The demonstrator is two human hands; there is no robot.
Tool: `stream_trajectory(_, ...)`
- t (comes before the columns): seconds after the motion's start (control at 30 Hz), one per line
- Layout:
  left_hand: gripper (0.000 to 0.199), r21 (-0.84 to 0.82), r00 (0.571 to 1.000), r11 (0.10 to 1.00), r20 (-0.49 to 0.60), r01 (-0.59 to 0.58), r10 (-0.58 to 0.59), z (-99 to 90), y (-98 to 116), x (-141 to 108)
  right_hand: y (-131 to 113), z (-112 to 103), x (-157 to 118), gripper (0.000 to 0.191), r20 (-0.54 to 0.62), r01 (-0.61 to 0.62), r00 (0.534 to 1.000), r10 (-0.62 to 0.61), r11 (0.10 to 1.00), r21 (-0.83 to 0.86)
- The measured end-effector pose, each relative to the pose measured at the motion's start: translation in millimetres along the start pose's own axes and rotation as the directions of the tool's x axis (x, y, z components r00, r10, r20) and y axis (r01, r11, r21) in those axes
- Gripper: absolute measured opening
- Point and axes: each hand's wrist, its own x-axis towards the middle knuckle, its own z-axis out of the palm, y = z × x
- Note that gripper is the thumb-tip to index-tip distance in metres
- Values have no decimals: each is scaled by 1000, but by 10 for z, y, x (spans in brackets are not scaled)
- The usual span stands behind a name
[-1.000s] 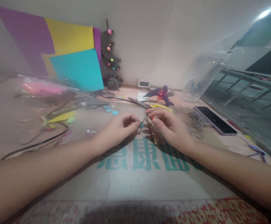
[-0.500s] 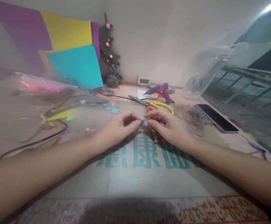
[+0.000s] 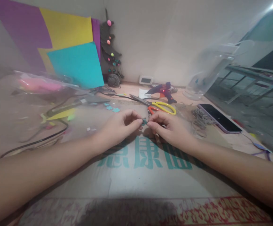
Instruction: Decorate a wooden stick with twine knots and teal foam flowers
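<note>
Over the middle of the cardboard sheet, my left hand pinches a small teal piece between thumb and fingertips. My right hand meets it from the other side, thumb and index finger closed at the piece's right edge. Its exact shape is too small and blurred to make out. Scissors with one yellow and one red handle lie just beyond my right hand. Light-blue flower cutouts rest beyond my left hand. Part of a thin brownish stick is hidden under my right fingers.
A dark glue gun with a red light lies behind the scissors. To the right are tangled grey cord, a phone and a clear jug. Coloured sheets stand at the back left; a black cable curves across the left.
My right thumb and index finger have moved left and closed onto the teal piece. My left hand stays nearly in place, and the camera view has shifted slightly.
</note>
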Motion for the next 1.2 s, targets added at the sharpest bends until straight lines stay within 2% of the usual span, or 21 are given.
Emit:
stream_trajectory(0.23, 17, -10, 1000, 1000, -13, -23, 22, 5, 4, 18, 33, -4, 4, 10, 26, 41, 999, -39, 997, -67)
stream_trajectory(0.3, 17, 5, 999, 1000, -18, -28, 28, 7, -2, 19, 33, -2, 5, 14, 18, 45, 999, -43, 996, -76)
stream_trajectory(0.47, 16, 18, 1000, 1000, 18, -23, 23, 7, -24, 20, 31, -7, -1, 17, 17, 6, 1000, -7, 1000, 21)
stream_trajectory(0.6, 17, 39, 1000, 999, 24, -20, 19, 1, -15, 21, 9, -22, -2, 16, -5, 25, 1000, -25, 999, -24)
stream_trajectory(0.67, 17, 54, 1000, 998, 13, -12, 11, -3, -10, 18, 4, -26, -1, 15, 3, 34, 999, -34, 999, -38)
stream_trajectory(0.77, 17, 49, 1000, 999, -5, 8, -8, -3, -12, 12, 25, -23, 2, 13, 39, -3, 999, 2, 1000, 30)
stream_trajectory(0.87, 17, 22, 1000, 1000, -13, 22, -22, 5, -8, 6, 61, -17, 5, 12, -1, -10, 1000, 10, 997, 72)
stream_trajectory(1.0, 16, 26, 999, 999, -29, 38, -37, 10, 25, -1, 45, -20, -8, 15, -72, 25, 997, -24, 1000, 13)
stream_trajectory(1.2, 16, 36, 999, 999, -27, 25, -24, 3, 27, -2, -43, -13, -20, 16, -48, 125, 990, -132, 983, -134)
